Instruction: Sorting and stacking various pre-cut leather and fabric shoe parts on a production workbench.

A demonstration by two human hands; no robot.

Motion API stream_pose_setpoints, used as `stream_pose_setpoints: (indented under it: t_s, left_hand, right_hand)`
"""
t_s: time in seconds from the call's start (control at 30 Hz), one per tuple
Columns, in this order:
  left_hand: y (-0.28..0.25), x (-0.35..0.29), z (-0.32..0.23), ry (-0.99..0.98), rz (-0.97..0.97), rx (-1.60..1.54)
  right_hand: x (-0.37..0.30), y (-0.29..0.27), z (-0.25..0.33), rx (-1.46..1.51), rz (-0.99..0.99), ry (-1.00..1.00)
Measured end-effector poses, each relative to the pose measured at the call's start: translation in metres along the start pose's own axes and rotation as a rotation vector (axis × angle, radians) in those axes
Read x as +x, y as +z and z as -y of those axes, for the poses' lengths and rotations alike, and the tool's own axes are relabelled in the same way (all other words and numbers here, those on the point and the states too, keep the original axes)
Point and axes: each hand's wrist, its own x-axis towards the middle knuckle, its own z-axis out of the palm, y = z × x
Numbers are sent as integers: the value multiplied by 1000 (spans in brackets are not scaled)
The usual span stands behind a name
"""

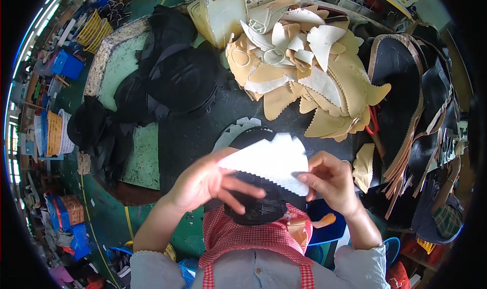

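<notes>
A white sheet-like piece (269, 159) with a zigzag lower edge is held up before me. My right hand (332, 180) pinches its right end between thumb and fingers. At the other end, the piece's narrow tip meets my left hand (203, 182), whose fingers are stretched out and apart. Under the piece and the left fingers lies a black shaped piece (258, 210), partly covered. Just beyond, a grey notched piece (236, 134) rests on the dark work surface (203, 137).
A heap of tan and white zigzag-edged pieces (324, 86) lies at the back, beside a cream container (218, 15). Black pieces (177, 81) are piled at left. Black sheets with brown edging (398, 81) and red-handled scissors (374, 121) lie at right. A blue bin (327, 228) stands below.
</notes>
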Motion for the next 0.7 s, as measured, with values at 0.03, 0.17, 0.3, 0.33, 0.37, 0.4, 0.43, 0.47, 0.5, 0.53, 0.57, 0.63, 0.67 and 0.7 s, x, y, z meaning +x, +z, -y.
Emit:
stream_pose_setpoints:
  t_s: [0.03, 0.17, 0.3, 0.33, 0.37, 0.4, 0.43, 0.47, 0.5, 0.53, 0.57, 0.63, 0.67, 0.7]
  left_hand:
    - [-11, -1, 10, 67, -93, 6]
    - [-19, 13, 7, 157, -421, 608]
    - [-20, 25, 5, 82, -483, 632]
    - [-18, 26, 2, 26, -493, 683]
    - [-17, 27, 1, -30, -503, 734]
    - [-20, 28, 5, 2, -520, 790]
    - [-19, 29, 1, 6, -512, 789]
    - [-17, 29, -6, 37, -550, 1240]
    - [-17, 29, -12, 73, -575, 1692]
    - [-25, 26, -16, 145, -682, 1626]
    - [-30, 24, -25, 236, -740, 1601]
    - [-44, 20, -41, 604, -782, 1544]
    - [-53, 22, -45, 762, -821, 1608]
    - [-65, 26, -48, 805, -847, 1668]
  right_hand:
    - [4, 5, 9, 19, 47, 90]
    - [30, 13, 3, -327, -14, -13]
    - [50, 11, -3, -516, -73, -96]
    - [53, 11, -3, -586, -49, -106]
    - [56, 11, -1, -655, -24, -115]
    - [58, 12, 0, -657, -27, -114]
    - [60, 11, 4, -926, -33, -174]
    - [62, 12, 8, -1196, -37, -233]
    - [65, 13, 15, -1374, -19, -170]
    - [69, 10, 24, -1393, -45, -231]
    - [76, 4, 31, -1411, -72, -289]
    - [98, -13, 34, -1263, -314, -351]
    - [109, -20, 30, -1201, -493, -374]
    - [121, -27, 32, -1182, -557, -270]
